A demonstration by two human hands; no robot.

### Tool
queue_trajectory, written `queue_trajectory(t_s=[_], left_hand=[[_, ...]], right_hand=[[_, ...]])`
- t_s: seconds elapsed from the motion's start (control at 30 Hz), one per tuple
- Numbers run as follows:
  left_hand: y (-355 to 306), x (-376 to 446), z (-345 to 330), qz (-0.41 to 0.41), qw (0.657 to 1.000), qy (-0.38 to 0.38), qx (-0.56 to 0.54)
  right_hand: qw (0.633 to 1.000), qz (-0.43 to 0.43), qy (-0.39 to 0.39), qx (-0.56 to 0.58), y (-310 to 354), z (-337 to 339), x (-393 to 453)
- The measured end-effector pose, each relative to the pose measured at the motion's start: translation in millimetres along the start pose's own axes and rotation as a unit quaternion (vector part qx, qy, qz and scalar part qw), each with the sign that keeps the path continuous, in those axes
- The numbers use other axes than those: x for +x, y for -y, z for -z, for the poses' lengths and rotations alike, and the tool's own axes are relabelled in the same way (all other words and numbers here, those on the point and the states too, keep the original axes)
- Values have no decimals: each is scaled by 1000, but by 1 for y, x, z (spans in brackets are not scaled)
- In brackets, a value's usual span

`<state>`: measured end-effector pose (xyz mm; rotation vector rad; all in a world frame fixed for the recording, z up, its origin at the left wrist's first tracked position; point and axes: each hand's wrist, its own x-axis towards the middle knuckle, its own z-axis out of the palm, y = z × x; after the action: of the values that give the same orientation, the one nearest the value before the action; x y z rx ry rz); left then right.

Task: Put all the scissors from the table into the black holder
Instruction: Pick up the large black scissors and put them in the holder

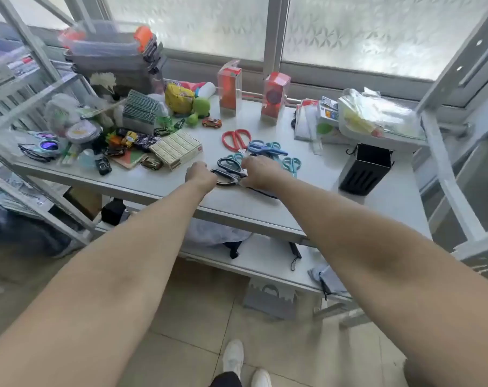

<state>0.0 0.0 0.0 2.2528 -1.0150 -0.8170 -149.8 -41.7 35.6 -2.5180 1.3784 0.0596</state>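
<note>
From the head camera, both hands meet at the black scissors (228,171) near the table's (293,208) front edge, the left hand (199,174) and right hand (258,171) with fingers hidden so their grip cannot be told, other scissors (261,148) just beyond, and the black holder (364,170) to the right.

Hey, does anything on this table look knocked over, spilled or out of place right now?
Nothing looks spilled or damaged. The scissors lie loose in a heap: red scissors, blue scissors, black scissors at both hands. The black holder leans, tilted rather than upright.
</note>
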Motion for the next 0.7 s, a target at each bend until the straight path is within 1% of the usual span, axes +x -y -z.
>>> queue_trajectory(t_s=[0.03,0.2,0.33,0.4,0.53,0.63,0.7], left_hand=[[0,3,0,5,1000,8,-1],[-1,23,-7,17,1000,16,-15],[-5,40,-8,52,993,34,-104],[-8,43,-10,60,988,55,-128],[-10,47,-11,51,985,72,-148],[-21,47,-10,27,980,91,-176],[-38,42,-8,5,974,113,-197]], right_hand=[[1000,-13,13,-15,2,-1,2],[998,-43,15,-49,-3,-15,16],[997,-34,21,-64,-9,-23,25],[998,-27,22,-52,-10,-25,28],[999,-34,33,-10,-18,-24,31],[997,-49,36,49,-23,-16,27],[995,-53,23,76,-26,-8,27]])
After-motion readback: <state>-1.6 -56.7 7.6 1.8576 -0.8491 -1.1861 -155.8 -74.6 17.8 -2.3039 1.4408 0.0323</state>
